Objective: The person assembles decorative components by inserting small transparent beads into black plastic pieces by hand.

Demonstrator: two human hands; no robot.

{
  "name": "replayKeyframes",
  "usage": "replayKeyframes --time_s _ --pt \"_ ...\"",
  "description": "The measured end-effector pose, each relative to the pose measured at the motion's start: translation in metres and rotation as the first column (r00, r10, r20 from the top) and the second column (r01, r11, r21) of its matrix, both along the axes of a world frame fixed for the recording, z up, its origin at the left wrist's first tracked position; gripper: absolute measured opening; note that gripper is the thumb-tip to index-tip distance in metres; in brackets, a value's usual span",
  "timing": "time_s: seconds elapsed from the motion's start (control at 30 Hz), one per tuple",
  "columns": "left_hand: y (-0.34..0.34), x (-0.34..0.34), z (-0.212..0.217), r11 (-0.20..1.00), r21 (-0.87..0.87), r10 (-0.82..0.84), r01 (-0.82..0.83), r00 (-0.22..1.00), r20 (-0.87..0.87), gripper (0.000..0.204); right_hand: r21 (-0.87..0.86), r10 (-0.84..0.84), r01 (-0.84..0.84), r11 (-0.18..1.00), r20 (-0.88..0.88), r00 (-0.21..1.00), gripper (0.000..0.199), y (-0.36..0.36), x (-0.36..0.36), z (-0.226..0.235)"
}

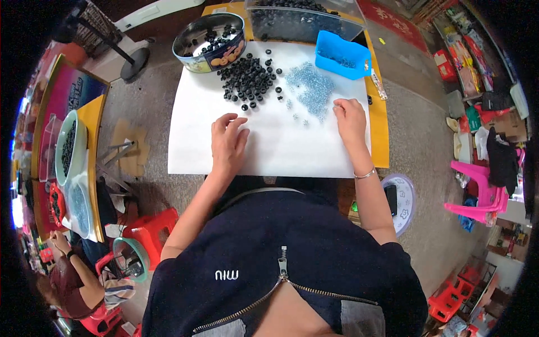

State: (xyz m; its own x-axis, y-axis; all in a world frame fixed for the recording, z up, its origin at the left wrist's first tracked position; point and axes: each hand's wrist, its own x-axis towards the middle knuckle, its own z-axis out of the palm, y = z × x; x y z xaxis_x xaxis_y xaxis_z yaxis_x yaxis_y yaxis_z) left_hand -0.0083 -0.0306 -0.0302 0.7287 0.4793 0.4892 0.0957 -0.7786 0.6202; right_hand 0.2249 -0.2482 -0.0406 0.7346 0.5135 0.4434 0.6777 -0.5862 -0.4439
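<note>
One black pile (247, 80), one pale pile (314, 92) stretched near-to-far; left hand (226, 143), fingers loosely apart; right hand (351, 121) pinching something? Can't tell!

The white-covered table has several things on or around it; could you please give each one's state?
Round tin, open, black pieces inside
Blue tray, open, pieces inside
Clear bin, holding black pieces
Black pieces, heaped loose
Pale pieces, spread loose
Left hand, loosely open
Right hand, fingers bent, grip unclear
</note>
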Motion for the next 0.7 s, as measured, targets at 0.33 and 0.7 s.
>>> replayKeyframes --time_s 0.33,0.7 --pt "-0.002 0.023 0.011 0.999 0.015 -0.043 0.042 0.998 0.036 0.025 0.288 0.023 0.118 0.95 -0.441 0.897 0.011 0.001 -0.001 0.005" --pt "-0.002 0.041 0.013 0.998 0.015 -0.062 0.062 0.998 0.018 0.018 0.315 0.038 0.097 0.944 -0.396 0.917 0.011 0.004 -0.01 0.005"
